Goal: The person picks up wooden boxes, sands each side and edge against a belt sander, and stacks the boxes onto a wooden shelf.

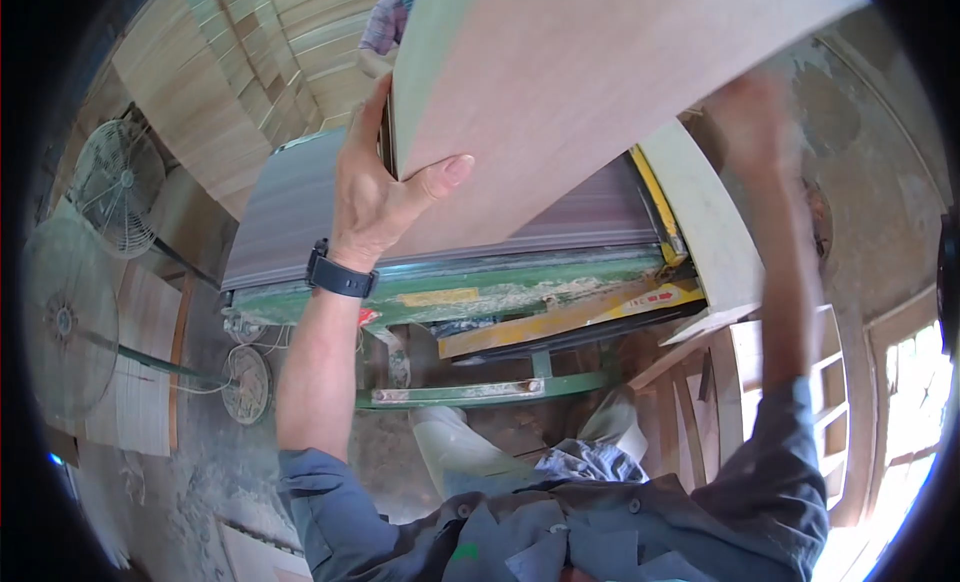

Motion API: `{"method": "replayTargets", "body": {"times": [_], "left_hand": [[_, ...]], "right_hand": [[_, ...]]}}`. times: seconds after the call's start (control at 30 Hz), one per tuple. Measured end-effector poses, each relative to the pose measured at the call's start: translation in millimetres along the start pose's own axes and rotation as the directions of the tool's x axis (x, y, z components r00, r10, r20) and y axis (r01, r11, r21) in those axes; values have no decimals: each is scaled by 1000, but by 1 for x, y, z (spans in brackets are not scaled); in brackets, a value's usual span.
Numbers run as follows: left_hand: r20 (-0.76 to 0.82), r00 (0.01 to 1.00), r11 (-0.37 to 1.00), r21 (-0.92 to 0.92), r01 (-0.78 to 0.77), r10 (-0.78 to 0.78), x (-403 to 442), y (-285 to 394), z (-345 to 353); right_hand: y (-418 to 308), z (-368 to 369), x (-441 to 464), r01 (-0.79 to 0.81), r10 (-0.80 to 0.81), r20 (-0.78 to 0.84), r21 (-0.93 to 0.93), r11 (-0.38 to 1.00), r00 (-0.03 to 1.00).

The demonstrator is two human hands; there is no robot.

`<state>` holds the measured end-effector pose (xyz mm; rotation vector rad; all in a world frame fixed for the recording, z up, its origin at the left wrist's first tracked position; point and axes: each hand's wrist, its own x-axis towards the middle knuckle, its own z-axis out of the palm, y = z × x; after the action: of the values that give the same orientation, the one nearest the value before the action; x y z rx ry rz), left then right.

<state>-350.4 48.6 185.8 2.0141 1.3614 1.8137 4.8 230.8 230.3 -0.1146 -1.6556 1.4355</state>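
Observation:
A large pale wooden panel [560, 102] is held up and tilted over a green machine [480, 300] with a wide grey-purple belt surface [290, 207]. My left hand [385, 187] grips the panel's left edge, thumb across its face and fingers along the side; a dark watch is on that wrist. At the panel's right lower edge, my right hand [748, 122] is smeared by motion, and its fingers are not clear. Whether it touches the panel cannot be made out.
Two fans, one upper [125, 187] and one lower [65, 320], stand at the left. Another person's sleeve [383, 27] shows behind the panel. Stacked boards [190, 92] rise at the upper left. A wooden frame with shelves [830, 402] is at the right.

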Motion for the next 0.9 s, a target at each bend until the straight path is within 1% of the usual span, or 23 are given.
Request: {"method": "replayTargets", "body": {"times": [0.03, 0.07, 0.1, 0.13, 0.17, 0.2, 0.27, 0.3, 0.33, 0.4, 0.43, 0.5, 0.53, 0.6, 0.63, 0.7, 0.73, 0.77, 0.8, 0.83, 0.87, 0.9], "left_hand": [[8, 1000, 1000, -12, -2, 2, 0, -4, 11], [-30, 998, 992, -114, 52, -56, -2, -7, 23], [-61, 991, 971, -214, 105, -121, -2, -11, 34], [-51, 991, 969, -218, 112, -126, -1, -18, 44], [-115, 986, 961, -262, 90, -123, -1, -27, 52], [-178, 975, 950, -303, 72, -131, -4, -37, 59], [-179, 969, 938, -331, 103, -169, -12, -68, 70], [-185, 963, 925, -361, 117, -194, -16, -83, 75], [-183, 961, 922, -365, 129, -207, -19, -96, 81], [-157, 964, 942, -296, 160, -213, -28, -119, 92], [-150, 962, 938, -298, 177, -229, -31, -126, 96], [-133, 975, 954, -265, 140, -180, -35, -140, 101], [-128, 973, 951, -267, 154, -194, -35, -147, 104], [-159, 964, 936, -316, 157, -215, -36, -157, 110], [-151, 962, 932, -320, 168, -226, -35, -159, 112], [-139, 973, 941, -310, 135, -185, -28, -160, 116], [-137, 972, 936, -322, 139, -191, -26, -161, 119], [-124, 975, 932, -337, 132, -183, -24, -162, 121], [-112, 977, 928, -350, 131, -180, -25, -162, 122], [-117, 973, 923, -356, 144, -197, -26, -160, 124], [-128, 974, 926, -354, 130, -186, -24, -159, 126], [-143, 975, 929, -352, 113, -172, -23, -158, 127]], "right_hand": [[44, 40, 2, -21, -7, -85, -318, 948, 996], [88, 81, 5, -87, -13, -170, -570, 817, 985], [122, 98, 3, -177, 11, -384, -399, 900, 923], [156, 115, 1, -183, 36, -578, -198, 963, 815], [169, 115, 7, -122, 362, -531, 433, 893, 766], [176, 110, 9, -132, 377, -535, 440, 888, 756], [181, 103, 16, -388, 490, -448, 303, 870, 748], [196, 93, 16, -392, 483, -405, 289, 873, 776], [207, 87, 15, -402, 493, -407, 291, 868, 769], [232, 75, 10, -436, 432, -444, 100, 894, 785], [241, 72, 7, -448, 445, -448, 107, 888, 775], [259, 65, 4, -363, 297, -470, -53, 930, 831], [261, 60, 4, -375, 310, -473, -47, 926, 825], [254, 49, 7, -456, 330, -381, -311, 834, 864], [257, 47, 6, -467, 339, -388, -306, 830, 857], [262, 42, 5, -471, 329, -434, -274, 839, 839], [263, 39, 4, -479, 332, -440, -281, 832, 834], [264, 37, 2, -416, 352, -443, -53, 908, 824], [266, 36, -1, -334, 380, -439, 183, 925, 814], [270, 32, -4, -351, 395, -437, 181, 919, 808], [273, 26, -6, -409, 349, -444, -43, 912, 825], [276, 23, -8, -433, 331, -438, -158, 887, 836]]}}
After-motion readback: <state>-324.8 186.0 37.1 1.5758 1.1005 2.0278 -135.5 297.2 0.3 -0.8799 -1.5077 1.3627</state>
